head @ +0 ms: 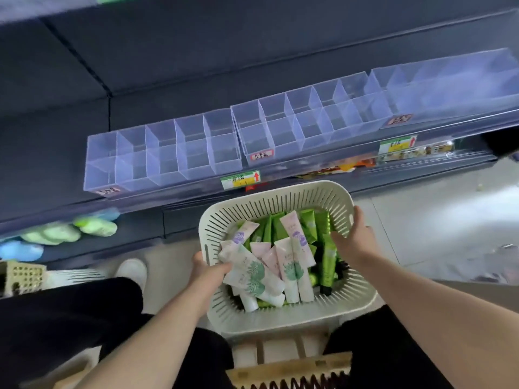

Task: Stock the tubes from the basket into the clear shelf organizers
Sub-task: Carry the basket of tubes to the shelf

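At the basket's rims, I am watching both hands gripping.

- Left hand: fingers are curling round the left rim of the basket, with the thumb reaching inside and lying on the pale tubes.
- Right hand: it is clasping the right rim, thumb inside and just above the green tubes, the other fingers wrapping the outer wall. I cannot tell how far they are spreading there.
- Tubes: all are lying loose in the basket between the two hands. The pale ones, printed with green leaves or purple, are piling at the left and centre. The green ones are crowding the far and right side.
- Basket: cream and slotted, it is sitting low in front of the person, between the black trouser legs.
- Clear organizers: three divided units are standing in a row on the dark shelf beyond the basket, well apart from the tubes. I am seeing no tubes in their compartments.
- Price tags: they are showing on the shelf edge below the organizers.
- White shoe: it is resting on the floor left of the basket.
- Second basket: it is showing at the left edge.
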`<action>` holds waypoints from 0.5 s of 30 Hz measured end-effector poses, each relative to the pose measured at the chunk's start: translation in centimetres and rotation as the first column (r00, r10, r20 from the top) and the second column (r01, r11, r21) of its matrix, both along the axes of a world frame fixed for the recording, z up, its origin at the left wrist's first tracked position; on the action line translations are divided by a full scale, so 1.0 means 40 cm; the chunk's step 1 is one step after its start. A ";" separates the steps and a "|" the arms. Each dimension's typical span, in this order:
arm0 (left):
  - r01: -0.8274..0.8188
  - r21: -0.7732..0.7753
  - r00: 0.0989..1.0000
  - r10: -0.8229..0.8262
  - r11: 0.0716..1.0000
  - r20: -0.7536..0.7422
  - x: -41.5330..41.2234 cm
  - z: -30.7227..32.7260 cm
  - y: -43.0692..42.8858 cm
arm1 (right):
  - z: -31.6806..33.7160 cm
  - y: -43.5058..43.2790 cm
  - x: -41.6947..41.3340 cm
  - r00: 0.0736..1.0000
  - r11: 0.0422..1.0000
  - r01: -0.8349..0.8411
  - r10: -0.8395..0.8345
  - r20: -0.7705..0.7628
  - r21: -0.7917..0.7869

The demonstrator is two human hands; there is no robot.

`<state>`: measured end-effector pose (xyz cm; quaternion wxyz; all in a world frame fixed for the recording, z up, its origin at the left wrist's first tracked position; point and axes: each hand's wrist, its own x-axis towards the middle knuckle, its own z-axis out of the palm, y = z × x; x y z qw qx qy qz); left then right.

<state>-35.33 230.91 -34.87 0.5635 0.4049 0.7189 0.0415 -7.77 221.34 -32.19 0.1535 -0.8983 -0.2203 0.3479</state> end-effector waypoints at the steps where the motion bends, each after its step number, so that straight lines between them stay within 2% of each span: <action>1: -0.006 0.024 1.000 0.006 1.000 0.001 0.002 -0.021 0.011 | -0.023 0.008 0.000 1.000 1.000 0.004 -0.004 0.016 0.004; 5: 0.010 0.131 0.999 -0.005 0.991 -0.039 0.012 -0.068 0.058 | -0.103 0.034 0.011 0.989 1.000 0.023 -0.024 0.146 0.006; 8: 0.133 0.186 0.979 -0.100 0.974 -0.177 0.021 -0.073 0.072 | -0.147 0.034 0.016 0.969 0.999 0.045 -0.046 0.244 0.010; 10: 0.247 0.220 0.934 -0.171 0.944 -0.313 0.027 -0.075 0.073 | -0.169 0.029 0.008 0.944 1.000 0.025 -0.025 0.328 0.005; 12: 0.361 0.255 0.874 -0.230 0.897 -0.428 0.033 -0.078 0.067 | -0.193 0.022 -0.004 0.896 0.998 -0.045 0.058 0.441 -0.040; 15: 0.446 0.388 0.843 -0.233 0.807 -0.485 0.038 -0.076 0.049 | -0.224 0.011 -0.018 0.736 0.950 -0.292 0.298 0.608 -0.112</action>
